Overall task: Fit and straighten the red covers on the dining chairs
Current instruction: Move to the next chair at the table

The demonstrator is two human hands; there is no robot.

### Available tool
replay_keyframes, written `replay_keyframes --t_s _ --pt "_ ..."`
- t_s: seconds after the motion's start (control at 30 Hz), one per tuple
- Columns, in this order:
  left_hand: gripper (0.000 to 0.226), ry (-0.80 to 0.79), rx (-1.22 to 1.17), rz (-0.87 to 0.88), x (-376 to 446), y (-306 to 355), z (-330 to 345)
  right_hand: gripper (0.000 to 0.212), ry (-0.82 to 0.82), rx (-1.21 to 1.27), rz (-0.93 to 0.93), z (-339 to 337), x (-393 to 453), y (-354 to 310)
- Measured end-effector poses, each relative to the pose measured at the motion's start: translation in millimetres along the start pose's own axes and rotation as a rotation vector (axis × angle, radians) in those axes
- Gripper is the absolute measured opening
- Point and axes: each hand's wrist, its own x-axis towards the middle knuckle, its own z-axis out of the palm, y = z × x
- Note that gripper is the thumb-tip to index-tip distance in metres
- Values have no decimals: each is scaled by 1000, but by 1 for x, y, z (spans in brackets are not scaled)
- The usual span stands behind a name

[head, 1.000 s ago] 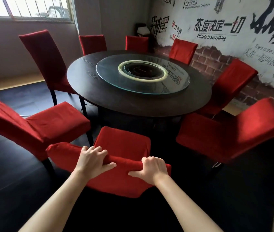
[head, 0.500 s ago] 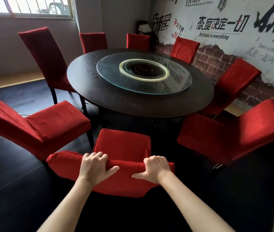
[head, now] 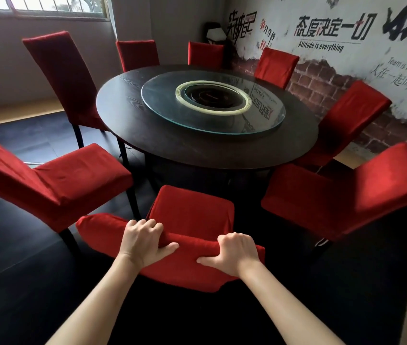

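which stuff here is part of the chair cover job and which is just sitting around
Job: left hand and right hand, both gripping the red cover over the nearest chair's backrest.

Just there: round dark table, glass turntable, wall lamp.

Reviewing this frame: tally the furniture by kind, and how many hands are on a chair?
Red-covered chairs: 8, counting the nearest chair
Round dark table: 1
Glass turntable: 1
Hands gripping the nearest chair's backrest cover: 2, the left hand and the right hand
Total: 10 furniture pieces, plus 2 hands
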Motion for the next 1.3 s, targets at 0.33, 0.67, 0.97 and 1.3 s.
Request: replay_keyframes --t_s 0.33,0.67,0.97,1.3 --pt "68 -47 1 -86 28 68 10 73 -21 -99 -59 -8 13 80" --pt "67 -34 0 -107 36 81 14 73 -30 -107 -56 -8 19 96" --pt "65 -34 23 -118 36 82 17 72 -35 -81 -50 -8 18 96" --pt "65 -47 25 -115 35 82 19 73 -29 -87 -57 -9 18 96"
